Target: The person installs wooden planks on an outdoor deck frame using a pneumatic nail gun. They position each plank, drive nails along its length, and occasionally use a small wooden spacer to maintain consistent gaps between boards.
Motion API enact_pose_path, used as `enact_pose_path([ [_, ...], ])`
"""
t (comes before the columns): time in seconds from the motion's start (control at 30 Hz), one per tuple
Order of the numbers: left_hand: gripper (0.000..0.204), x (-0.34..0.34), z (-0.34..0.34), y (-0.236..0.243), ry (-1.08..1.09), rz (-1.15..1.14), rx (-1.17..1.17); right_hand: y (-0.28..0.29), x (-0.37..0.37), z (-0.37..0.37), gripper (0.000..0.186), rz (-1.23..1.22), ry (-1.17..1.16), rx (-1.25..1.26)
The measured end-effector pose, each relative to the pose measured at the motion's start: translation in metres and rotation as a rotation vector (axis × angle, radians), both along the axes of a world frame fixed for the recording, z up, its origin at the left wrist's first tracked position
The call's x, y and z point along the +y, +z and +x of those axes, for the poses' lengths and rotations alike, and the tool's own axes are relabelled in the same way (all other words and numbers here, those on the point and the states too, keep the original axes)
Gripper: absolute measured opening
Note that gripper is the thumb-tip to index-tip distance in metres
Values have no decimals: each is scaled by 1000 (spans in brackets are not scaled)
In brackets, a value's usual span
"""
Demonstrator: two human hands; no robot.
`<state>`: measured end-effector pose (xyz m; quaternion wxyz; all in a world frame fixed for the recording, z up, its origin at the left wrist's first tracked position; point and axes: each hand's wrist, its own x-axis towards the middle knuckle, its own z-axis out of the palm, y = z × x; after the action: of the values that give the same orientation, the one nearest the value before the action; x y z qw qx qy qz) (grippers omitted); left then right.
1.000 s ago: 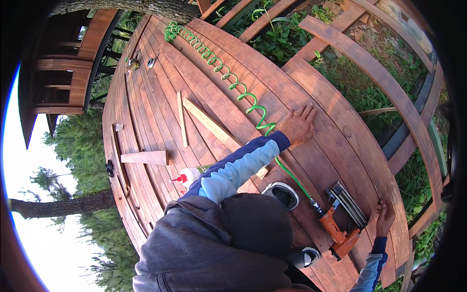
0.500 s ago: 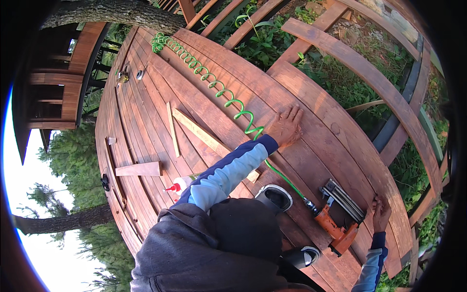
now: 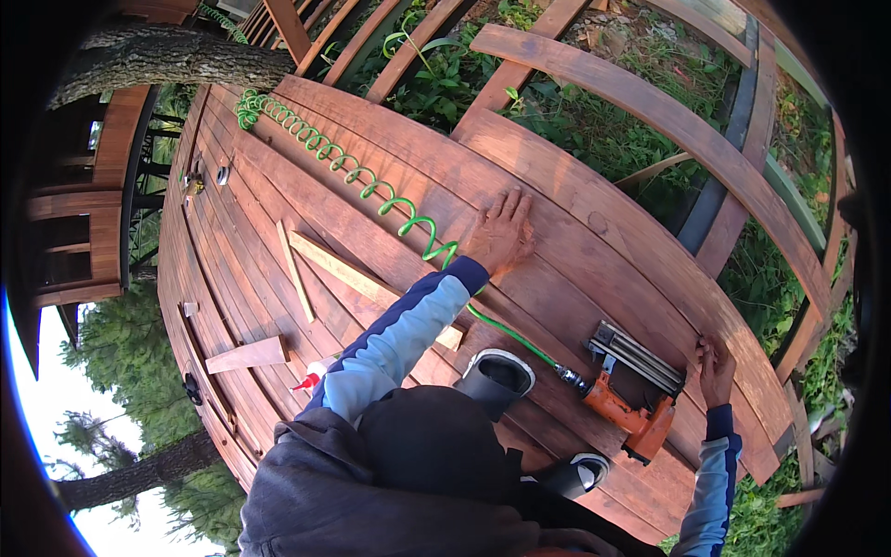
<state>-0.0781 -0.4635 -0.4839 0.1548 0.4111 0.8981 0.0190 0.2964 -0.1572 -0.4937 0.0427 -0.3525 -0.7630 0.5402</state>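
My left hand (image 3: 502,234) lies flat on a reddish-brown deck board (image 3: 566,251), fingers stretched out. A green coiled air hose (image 3: 376,190) passes beside its wrist. On the right, my right hand (image 3: 715,370) rests at the outer boards. Its fingers are bent together; what they hold, if anything, is too small to make out. Left of that hand, an orange nail gun (image 3: 633,418) with a metal magazine (image 3: 637,356) lies on the deck. The hose joins it through a metal coupling (image 3: 573,378). Neither hand touches the nail gun.
Loose wood strips (image 3: 339,267) and a short board (image 3: 247,355) lie at left, near a red-tipped bottle (image 3: 309,381). Dark boots (image 3: 497,379) stand near the nail gun. Beyond the deck's curved edge, open beams (image 3: 650,88) cross above plants. A tree trunk (image 3: 176,63) rises far left.
The view has shifted, so the deck appears farther left. My left hand stays flat on the board and my right hand stays at the outer boards. The nail gun lies in the same place.
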Motion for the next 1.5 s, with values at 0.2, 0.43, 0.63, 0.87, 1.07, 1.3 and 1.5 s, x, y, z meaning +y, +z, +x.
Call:
enact_pose_path([
  [0.2, 85, 7, -4, 7, -1, -43, -17, 1, 1, -4, 25, -40, -10, 11],
  [0.43, 92, 16, -6, 16, -18, -99, -8, -1, 0, -2, 25, -19, -37, 11],
  [0.63, 98, 25, -9, 19, -7, -173, -16, 1, 0, -4, 26, 22, -27, -19],
  [0.87, 98, 24, -10, 15, -32, -177, 15, 0, 2, -7, 26, 35, -37, -3],
  [1.07, 99, 23, -9, 12, -45, -171, 47, -2, 4, -9, 24, 74, -34, 5],
  [1.3, 98, 24, -10, 10, -34, -187, 35, -10, 9, -6, 25, 27, -55, 51],
  [1.5, 96, 25, -9, 10, -32, -166, 38, -12, 10, -7, 27, -23, -108, 13],
])
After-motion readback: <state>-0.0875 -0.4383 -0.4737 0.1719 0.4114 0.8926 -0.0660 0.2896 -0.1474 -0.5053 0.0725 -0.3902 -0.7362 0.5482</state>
